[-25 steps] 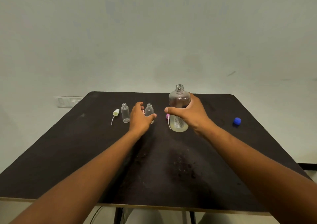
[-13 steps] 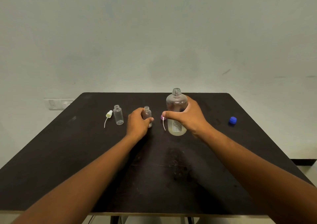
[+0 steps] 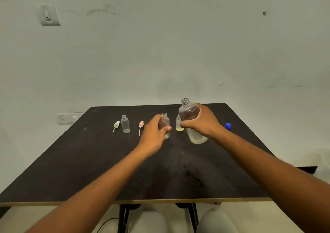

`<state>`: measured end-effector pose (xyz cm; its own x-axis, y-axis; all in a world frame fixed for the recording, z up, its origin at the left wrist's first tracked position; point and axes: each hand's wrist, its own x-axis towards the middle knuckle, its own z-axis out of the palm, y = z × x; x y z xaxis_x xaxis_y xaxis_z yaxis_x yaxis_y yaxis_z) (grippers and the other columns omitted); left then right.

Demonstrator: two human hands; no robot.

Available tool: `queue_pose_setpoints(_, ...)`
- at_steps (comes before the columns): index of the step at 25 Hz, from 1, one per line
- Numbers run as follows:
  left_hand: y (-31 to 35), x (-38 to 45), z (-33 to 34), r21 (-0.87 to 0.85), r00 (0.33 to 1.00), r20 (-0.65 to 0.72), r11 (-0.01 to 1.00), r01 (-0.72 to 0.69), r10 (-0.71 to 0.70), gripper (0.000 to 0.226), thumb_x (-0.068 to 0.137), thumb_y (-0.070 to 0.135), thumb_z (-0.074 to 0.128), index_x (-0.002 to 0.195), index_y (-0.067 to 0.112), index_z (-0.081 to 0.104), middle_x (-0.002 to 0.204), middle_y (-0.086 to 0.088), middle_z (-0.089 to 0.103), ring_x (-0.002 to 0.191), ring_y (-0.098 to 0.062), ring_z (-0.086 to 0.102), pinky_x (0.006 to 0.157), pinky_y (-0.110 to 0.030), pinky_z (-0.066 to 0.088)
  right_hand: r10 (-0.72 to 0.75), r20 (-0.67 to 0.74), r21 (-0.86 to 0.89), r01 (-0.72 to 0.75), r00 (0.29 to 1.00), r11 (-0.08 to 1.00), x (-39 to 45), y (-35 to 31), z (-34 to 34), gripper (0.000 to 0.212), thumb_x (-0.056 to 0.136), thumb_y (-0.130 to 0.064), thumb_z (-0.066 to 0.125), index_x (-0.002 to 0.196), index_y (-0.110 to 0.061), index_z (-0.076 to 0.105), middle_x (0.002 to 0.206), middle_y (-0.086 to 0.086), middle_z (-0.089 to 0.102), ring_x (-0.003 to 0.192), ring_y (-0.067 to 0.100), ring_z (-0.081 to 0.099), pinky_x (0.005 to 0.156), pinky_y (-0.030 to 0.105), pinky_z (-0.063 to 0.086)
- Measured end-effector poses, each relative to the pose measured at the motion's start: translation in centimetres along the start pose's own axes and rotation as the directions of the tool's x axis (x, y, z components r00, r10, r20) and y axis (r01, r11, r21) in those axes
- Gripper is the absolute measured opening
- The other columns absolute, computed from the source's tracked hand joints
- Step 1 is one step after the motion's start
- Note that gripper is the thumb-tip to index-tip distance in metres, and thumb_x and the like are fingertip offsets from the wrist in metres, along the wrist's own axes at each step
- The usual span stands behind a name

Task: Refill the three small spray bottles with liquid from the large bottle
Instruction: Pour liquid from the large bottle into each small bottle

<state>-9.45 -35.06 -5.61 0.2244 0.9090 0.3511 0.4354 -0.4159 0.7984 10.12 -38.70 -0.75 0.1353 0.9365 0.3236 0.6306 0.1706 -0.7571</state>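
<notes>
Large bottle (image 3: 189,115) upright in right hand's (image 3: 202,123) curled fingers; left hand (image 3: 153,134) grips small bottle (image 3: 165,124) just left, mouth up.

My right hand (image 3: 201,123) grips the uncapped large bottle (image 3: 190,118), tilted and lifted off the dark surface (image 3: 71,170); my left hand (image 3: 153,132) holds a small clear bottle (image 3: 165,123) upright — another small bottle (image 3: 125,123), two spray caps and a blue cap (image 3: 228,125) lie apart.

Blue cap (image 3: 228,125), pale yellow liquid in large bottle (image 3: 198,139), dark table (image 3: 71,161)
</notes>
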Motion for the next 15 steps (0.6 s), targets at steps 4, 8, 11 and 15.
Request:
queue_pose_setpoints(4,2.7,-1.7,-0.4,-0.028,0.998,0.031,0.998,-0.052,0.053,0.023,0.098,0.022,0.064,0.12,0.019,0.058,0.112,0.005,0.066,0.104,-0.013,0.063,0.085,-0.024,0.05,-0.026,0.046,-0.131,0.032,0.999,0.991,-1.4,-1.2,-2.3,0.054,0.058,-0.032,0.084,0.108,-0.027,0.067,0.101,-0.007,0.073,0.088,0.01,0.069,0.07,0.022,0.052)
queue_pose_setpoints(8,4.4,-2.7,-0.6,-0.017,0.994,0.05,0.995,-0.093,0.094,0.024,0.098,0.019,0.064,0.121,0.018,0.058,0.108,0.006,0.064,0.098,-0.014,0.06,0.074,-0.01,0.042,-0.045,0.112,-0.217,0.068,0.993,0.974,-2.5,-2.3,-4.1,0.05,0.062,-0.022,0.084,0.108,-0.028,0.066,0.099,-0.011,0.07,0.082,0.002,0.064,0.063,0.015,0.042)
queue_pose_setpoints(11,4.8,-3.2,-0.6,-0.016,0.992,0.059,0.994,-0.109,0.11,0.026,0.097,0.019,0.065,0.122,0.019,0.058,0.108,0.007,0.065,0.098,-0.012,0.061,0.07,-0.005,0.039,-0.047,0.153,-0.287,0.09,0.987,0.954,-2.8,-2.8,-4.6,0.052,0.064,-0.021,0.086,0.111,-0.025,0.065,0.099,-0.011,0.067,0.081,0.002,0.061,0.061,0.015,0.041)
queue_pose_setpoints(15,5.1,-3.6,-0.6,-0.024,0.99,0.082,0.993,-0.115,0.116,0.028,0.097,0.02,0.066,0.124,0.021,0.057,0.111,0.008,0.064,0.096,-0.007,0.06,0.066,-0.002,0.041,-0.061,0.198,-0.353,0.129,0.978,0.927,-2.7,-2.9,-4.4,0.057,0.065,-0.025,0.088,0.117,-0.024,0.063,0.108,-0.006,0.067,0.086,0.009,0.061,0.061,0.014,0.04)
